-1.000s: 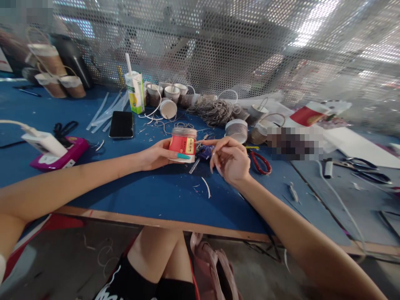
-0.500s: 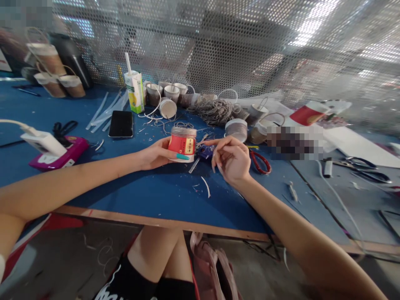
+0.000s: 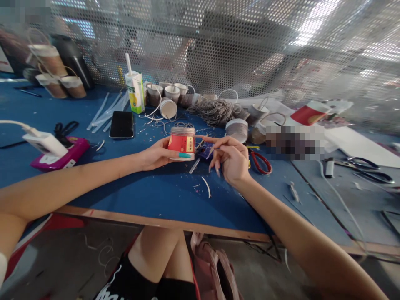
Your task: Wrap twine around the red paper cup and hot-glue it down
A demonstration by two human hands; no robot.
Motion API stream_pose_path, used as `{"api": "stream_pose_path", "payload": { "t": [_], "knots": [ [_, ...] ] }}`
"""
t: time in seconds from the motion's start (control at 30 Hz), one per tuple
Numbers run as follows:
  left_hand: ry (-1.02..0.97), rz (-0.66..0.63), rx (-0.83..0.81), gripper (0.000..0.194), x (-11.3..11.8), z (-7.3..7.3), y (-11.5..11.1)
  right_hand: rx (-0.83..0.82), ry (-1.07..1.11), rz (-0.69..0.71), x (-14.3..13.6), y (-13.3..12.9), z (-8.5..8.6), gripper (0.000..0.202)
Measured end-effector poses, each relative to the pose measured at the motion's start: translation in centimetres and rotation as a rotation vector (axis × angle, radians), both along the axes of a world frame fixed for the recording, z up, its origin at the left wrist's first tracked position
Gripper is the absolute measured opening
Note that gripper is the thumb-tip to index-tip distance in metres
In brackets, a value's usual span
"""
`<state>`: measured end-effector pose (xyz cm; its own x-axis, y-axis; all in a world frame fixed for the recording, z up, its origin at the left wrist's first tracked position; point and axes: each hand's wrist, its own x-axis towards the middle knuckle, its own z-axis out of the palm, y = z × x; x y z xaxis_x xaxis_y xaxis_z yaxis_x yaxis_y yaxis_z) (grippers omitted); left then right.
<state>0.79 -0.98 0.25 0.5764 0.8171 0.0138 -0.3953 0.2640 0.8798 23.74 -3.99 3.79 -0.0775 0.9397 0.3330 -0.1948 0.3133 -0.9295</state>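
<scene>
My left hand (image 3: 158, 154) grips a small cup (image 3: 178, 143) from its left side, thumb across the front. The cup has a red and cream label, and grey cord is wound around its upper rim. My right hand (image 3: 231, 158) is to the right of the cup. Its index finger reaches toward the cord-wound rim while the other fingers hang bent and apart. Whether a thin strand of cord runs to this hand is too fine to make out. Behind the fingers lies a dark blue packet (image 3: 204, 150), partly hidden.
A tangle of grey cord (image 3: 215, 111) and several cups (image 3: 171, 93) stand behind. On the left are a phone (image 3: 121, 124), a drink carton (image 3: 135, 91) and a purple power strip (image 3: 75, 152). Red-handled pliers (image 3: 261, 162) and black-handled scissors (image 3: 370, 168) lie on the right.
My right index finger has risen slightly, its tip now level with the cord-wound rim. My left hand keeps its hold on the cup, which has barely shifted.
</scene>
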Motion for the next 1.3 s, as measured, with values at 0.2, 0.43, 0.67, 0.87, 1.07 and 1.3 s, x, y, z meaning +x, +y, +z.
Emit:
{"api": "stream_pose_path", "payload": {
  "t": [0.2,0.43,0.67,0.87,1.07,1.3],
  "knots": [
    [0.014,-0.013,0.016,0.063,-0.1,0.1,0.0,-0.050,-0.023,0.200,-0.3,-0.4,0.1,0.006],
    [-0.011,-0.069,0.015,0.061,-0.3,-0.1,0.5,-0.049,0.033,0.038,0.0,0.4,-0.1,0.005],
    [0.036,-0.076,0.058,0.062,-0.5,-0.2,0.4,-0.060,-0.007,0.185,-0.3,-0.6,0.5,0.005],
    [-0.001,-0.112,0.076,0.060,-0.5,-0.2,0.6,-0.098,-0.021,0.088,-0.4,-0.2,0.3,0.003],
    [-0.024,-0.130,0.054,0.053,-0.7,-0.2,0.6,-0.057,0.054,-0.045,0.0,0.4,0.4,0.006],
    [-0.024,-0.098,0.053,0.062,-0.5,-0.5,0.5,-0.172,-0.105,0.403,-0.5,-1.0,0.2,0.008]
  ]
}}
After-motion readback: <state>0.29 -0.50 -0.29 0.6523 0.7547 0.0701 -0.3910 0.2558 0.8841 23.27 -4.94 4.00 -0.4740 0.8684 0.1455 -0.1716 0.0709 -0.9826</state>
